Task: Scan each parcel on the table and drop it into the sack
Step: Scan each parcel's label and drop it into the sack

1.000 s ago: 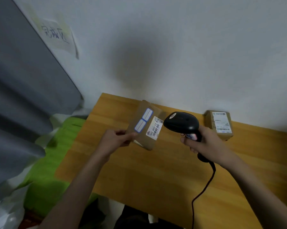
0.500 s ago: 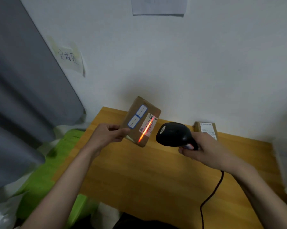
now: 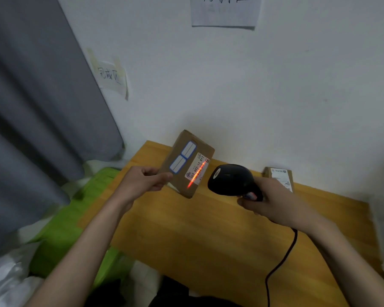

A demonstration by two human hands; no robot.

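A brown parcel [image 3: 187, 161] is held up above the far left part of the counter [image 3: 208, 235], pinched at its lower left edge by the left hand [image 3: 142, 182]. It looks light and stiff, so its edges can be gripped firmly. Its long side is tilted up and to the right, with the label faced toward the scanner [image 3: 231, 180]. A red line is shone along the label. The scanner is gripped by the right hand [image 3: 273, 204]. A second parcel [image 3: 279, 177] is left lying by the wall.

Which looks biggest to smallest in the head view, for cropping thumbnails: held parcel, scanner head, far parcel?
1. Held parcel, gripped by the left hand.
2. Scanner head, held by the right hand.
3. Far parcel, partly hidden and farther away, so unsure.
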